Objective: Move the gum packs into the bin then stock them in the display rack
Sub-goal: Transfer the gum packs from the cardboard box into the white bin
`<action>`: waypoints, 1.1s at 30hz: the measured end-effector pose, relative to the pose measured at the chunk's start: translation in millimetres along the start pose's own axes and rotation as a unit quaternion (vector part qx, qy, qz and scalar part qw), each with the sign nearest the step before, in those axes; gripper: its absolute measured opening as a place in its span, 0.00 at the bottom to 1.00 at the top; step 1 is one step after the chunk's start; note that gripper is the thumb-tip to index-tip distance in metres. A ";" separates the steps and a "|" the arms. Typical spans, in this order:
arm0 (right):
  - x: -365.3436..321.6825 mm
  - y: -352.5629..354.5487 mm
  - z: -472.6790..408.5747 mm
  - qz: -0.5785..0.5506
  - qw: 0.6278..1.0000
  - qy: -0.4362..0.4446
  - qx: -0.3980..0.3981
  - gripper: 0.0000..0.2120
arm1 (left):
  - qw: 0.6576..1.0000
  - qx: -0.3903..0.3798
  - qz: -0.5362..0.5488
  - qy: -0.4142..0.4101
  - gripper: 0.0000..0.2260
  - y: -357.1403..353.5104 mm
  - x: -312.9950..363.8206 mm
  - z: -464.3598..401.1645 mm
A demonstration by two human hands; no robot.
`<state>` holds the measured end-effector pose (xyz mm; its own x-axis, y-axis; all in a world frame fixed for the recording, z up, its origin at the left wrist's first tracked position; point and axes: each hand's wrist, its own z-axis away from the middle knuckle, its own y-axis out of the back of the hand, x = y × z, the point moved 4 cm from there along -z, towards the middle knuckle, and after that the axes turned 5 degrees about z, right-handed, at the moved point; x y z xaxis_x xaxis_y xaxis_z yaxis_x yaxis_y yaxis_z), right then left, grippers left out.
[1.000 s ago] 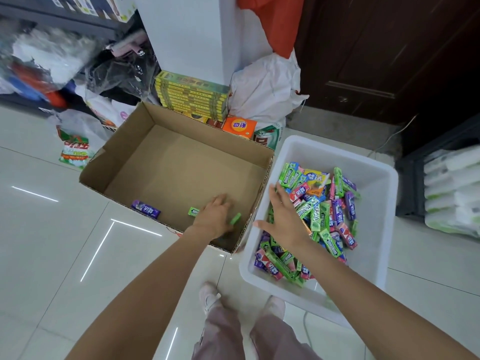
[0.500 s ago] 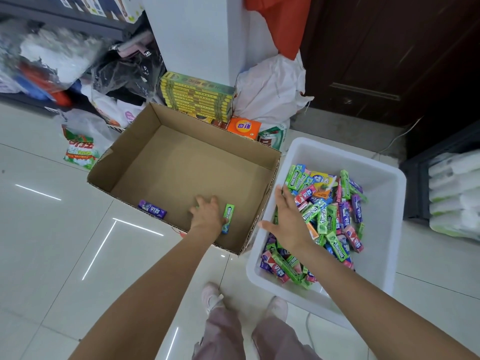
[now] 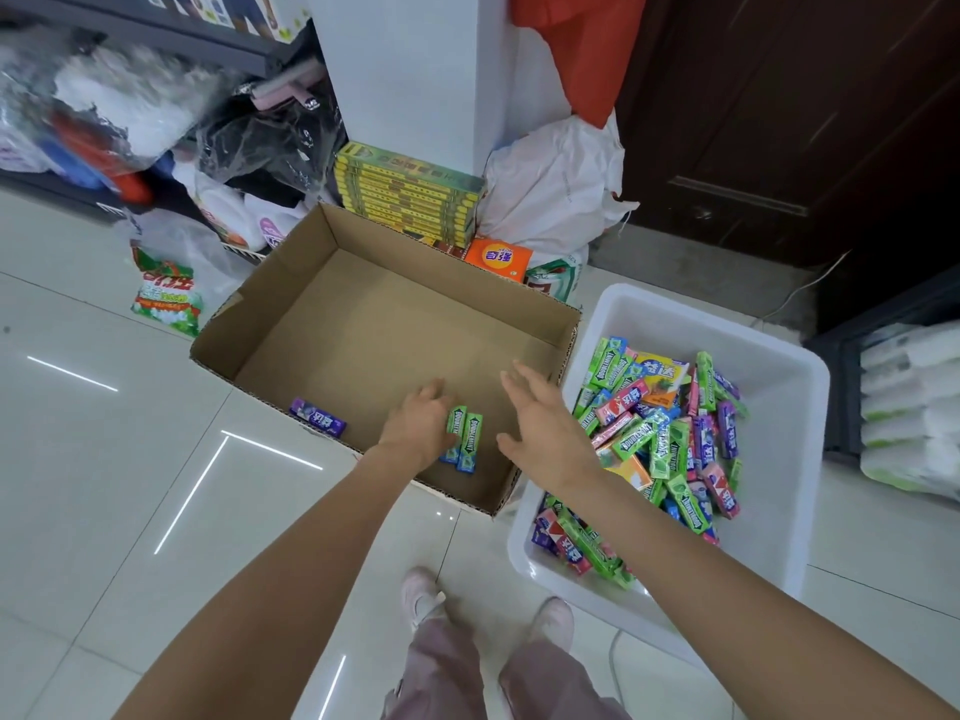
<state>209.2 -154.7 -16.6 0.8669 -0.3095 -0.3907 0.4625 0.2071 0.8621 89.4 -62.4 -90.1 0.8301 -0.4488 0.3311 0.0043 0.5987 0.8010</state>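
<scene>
Gum packs (image 3: pixel 660 433) fill most of the white plastic bin (image 3: pixel 779 459) on the floor, a loose heap of green, purple, pink and orange sticks lying every which way, some propped against the near wall. Just left of it, and touching its rim or very nearly, sits an open cardboard box (image 3: pixel 363 330) whose brown floor is almost bare. A purple gum pack (image 3: pixel 318 417) lies flat against the box's near-left wall. Two green gum packs (image 3: pixel 464 441) lie side by side near the box's front edge, and the left hand (image 3: pixel 418 426) is down on them; its fingers curl over their left side, though from here I cannot tell whether they actually pinch the packs or only rest there. The right hand (image 3: pixel 545 423) hovers over the box's right side, beside the wall shared with the bin, palm down, fingers straight and slightly spread, holding nothing. Behind the box, a stack of yellow-green cartons (image 3: pixel 408 192) stands against a white pillar (image 3: pixel 405 70).
</scene>
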 end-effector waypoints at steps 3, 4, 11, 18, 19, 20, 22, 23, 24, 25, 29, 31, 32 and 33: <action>-18.5 -10.4 -17.7 0.029 0.999 0.016 -0.032 0.31 | 0.996 -0.038 -0.075 -0.006 0.33 4.7 -12.7 4.5; -23.2 -15.5 -22.7 0.045 0.998 0.016 -0.043 0.31 | 0.995 -0.044 -0.085 -0.004 0.35 4.3 -15.5 4.3; -30.7 -55.6 -46.6 0.116 0.976 -0.092 -0.157 0.33 | 0.993 -0.001 -0.116 -0.003 0.38 6.5 -25.0 -8.9; -29.0 -61.4 -77.5 0.074 0.980 -0.131 -0.133 0.31 | 1.000 0.011 -0.005 0.015 0.38 26.9 -51.8 -20.1; -29.0 -59.8 -82.2 0.061 0.980 -0.138 -0.126 0.32 | 1.000 0.015 0.007 0.008 0.37 28.2 -51.1 -20.7; -28.9 -58.5 -86.1 0.050 0.980 -0.147 -0.121 0.33 | 0.999 0.022 0.024 0.000 0.36 29.2 -49.6 -21.4; -28.2 -57.4 -91.1 0.038 0.980 -0.160 -0.109 0.33 | 0.995 0.031 0.098 -0.006 0.33 27.3 -47.2 -24.4; -28.3 -57.3 -92.6 0.031 0.982 -0.160 -0.098 0.32 | 0.988 0.031 0.152 -0.003 0.31 26.7 -45.9 -25.7; -28.6 -57.2 -93.6 0.017 0.984 -0.158 -0.082 0.28 | 0.979 0.029 0.201 0.001 0.29 26.9 -44.5 -26.4; -29.1 -56.5 -94.0 -0.002 0.986 -0.155 -0.063 0.23 | 0.971 0.029 0.236 0.006 0.27 27.9 -43.1 -27.2; -30.4 -42.0 -91.0 -0.058 0.991 -0.124 0.004 0.13 | 0.951 0.038 0.307 0.007 0.21 34.3 -33.0 -21.0; -32.2 -25.1 -85.0 -0.091 0.989 -0.105 0.056 0.12 | 0.943 0.065 0.326 -0.006 0.20 45.9 -24.7 -12.6; -32.0 -16.1 -79.7 -0.118 0.984 -0.103 0.080 0.12 | 0.938 0.086 0.335 -0.014 0.20 53.7 -19.2 -7.0; -30.8 -5.9 -72.6 -0.152 0.978 -0.103 0.102 0.12 | 0.931 0.107 0.348 -0.022 0.20 61.5 -12.5 -0.7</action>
<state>193.3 -79.1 -33.1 0.6289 -0.5133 -0.5840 0.6283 -0.1069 0.7706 79.7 -19.5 -45.4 0.5669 -0.0307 0.8232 -0.6418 0.6101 0.4647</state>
